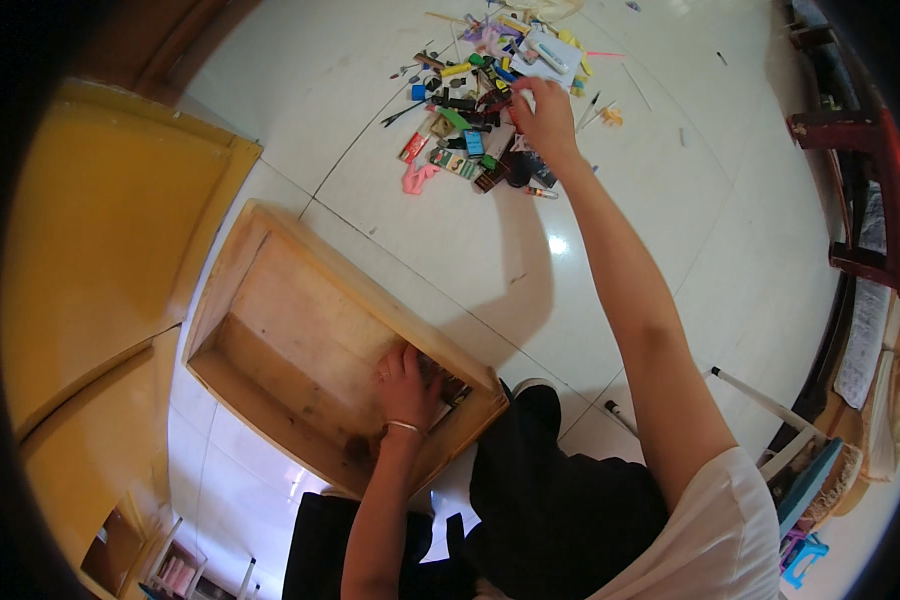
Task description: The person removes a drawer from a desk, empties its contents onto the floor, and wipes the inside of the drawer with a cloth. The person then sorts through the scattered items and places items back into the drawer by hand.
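A wooden drawer lies on the floor before me, its hollow side up. My left hand, with a bangle at the wrist, reaches palm down into its right end. Small dark objects are bunched in that corner; the hand partly covers them, and whether it grips any is hidden. Farther out, my right hand is stretched over a heap of small household items, its fingers bent and apart with nothing visible between them. Near it are a white digital thermometer, a blue box and a red-and-white box.
A yellow wooden cabinet stands at left. Pink material and a small tube lie at the heap's near edge. A dark red wooden frame and a white-legged stool are at right. White floor tiles run between drawer and heap.
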`<state>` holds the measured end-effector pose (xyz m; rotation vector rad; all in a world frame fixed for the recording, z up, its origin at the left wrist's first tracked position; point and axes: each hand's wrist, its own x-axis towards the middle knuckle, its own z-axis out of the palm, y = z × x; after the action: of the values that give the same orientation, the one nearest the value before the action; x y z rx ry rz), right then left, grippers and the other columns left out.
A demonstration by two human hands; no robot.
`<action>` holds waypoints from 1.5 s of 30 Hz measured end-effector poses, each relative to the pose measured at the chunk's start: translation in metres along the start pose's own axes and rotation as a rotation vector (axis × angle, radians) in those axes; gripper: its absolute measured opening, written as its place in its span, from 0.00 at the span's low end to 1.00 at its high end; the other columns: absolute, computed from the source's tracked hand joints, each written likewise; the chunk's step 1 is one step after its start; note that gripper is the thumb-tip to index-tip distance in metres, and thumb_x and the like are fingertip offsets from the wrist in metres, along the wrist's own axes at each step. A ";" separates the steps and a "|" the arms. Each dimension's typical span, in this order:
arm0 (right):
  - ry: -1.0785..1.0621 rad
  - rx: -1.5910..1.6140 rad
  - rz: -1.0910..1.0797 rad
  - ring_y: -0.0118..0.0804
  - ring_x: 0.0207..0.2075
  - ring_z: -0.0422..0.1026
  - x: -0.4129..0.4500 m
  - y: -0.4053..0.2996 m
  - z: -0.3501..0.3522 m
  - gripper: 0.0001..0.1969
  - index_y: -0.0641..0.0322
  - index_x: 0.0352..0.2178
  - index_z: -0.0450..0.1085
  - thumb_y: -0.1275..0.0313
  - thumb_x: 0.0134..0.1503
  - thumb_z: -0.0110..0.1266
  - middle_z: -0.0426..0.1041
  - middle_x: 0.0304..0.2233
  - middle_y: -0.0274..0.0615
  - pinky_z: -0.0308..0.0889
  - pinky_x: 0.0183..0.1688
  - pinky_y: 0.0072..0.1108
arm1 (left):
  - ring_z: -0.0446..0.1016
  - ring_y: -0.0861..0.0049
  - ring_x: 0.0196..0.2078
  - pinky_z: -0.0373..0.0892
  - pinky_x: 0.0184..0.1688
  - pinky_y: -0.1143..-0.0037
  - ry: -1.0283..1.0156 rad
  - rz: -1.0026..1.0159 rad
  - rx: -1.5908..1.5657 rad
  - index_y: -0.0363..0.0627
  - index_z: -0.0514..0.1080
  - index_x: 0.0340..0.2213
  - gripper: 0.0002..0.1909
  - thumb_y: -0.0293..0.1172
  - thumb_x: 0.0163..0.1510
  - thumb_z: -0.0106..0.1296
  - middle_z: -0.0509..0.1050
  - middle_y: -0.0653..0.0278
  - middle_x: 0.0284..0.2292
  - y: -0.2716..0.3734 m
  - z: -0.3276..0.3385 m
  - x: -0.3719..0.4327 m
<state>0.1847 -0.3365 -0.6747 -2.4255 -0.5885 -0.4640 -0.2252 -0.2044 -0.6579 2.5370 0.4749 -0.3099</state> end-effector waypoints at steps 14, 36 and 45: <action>-0.209 0.876 0.614 0.25 0.29 0.71 0.027 0.022 0.003 0.12 0.70 0.37 0.67 0.76 0.49 0.53 0.71 0.27 0.37 0.65 0.30 0.16 | 0.60 0.59 0.46 0.57 0.46 0.63 0.038 0.009 -0.082 0.44 0.63 0.45 0.28 0.30 0.39 0.59 0.63 0.58 0.43 -0.010 0.004 0.000; -0.781 1.246 0.520 0.30 0.39 0.71 -0.105 -0.156 -0.094 0.14 0.64 0.45 0.62 0.69 0.59 0.44 0.73 0.37 0.41 0.65 0.45 0.22 | 0.71 0.77 0.37 0.67 0.35 0.81 -0.500 -0.204 -1.198 0.45 0.56 0.53 0.20 0.25 0.58 0.37 0.71 0.60 0.40 -0.042 -0.102 0.004; -0.520 0.951 0.782 0.26 0.31 0.71 -0.126 -0.092 -0.084 0.10 0.62 0.38 0.65 0.69 0.56 0.48 0.72 0.31 0.36 0.65 0.32 0.16 | 0.69 0.59 0.40 0.66 0.42 0.70 -0.094 0.009 -0.656 0.43 0.54 0.49 0.23 0.17 0.50 0.41 0.68 0.49 0.37 -0.025 -0.010 -0.011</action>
<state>0.0159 -0.3596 -0.6246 -1.6106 0.0196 0.6565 -0.2442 -0.1819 -0.6577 1.8781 0.4398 -0.2213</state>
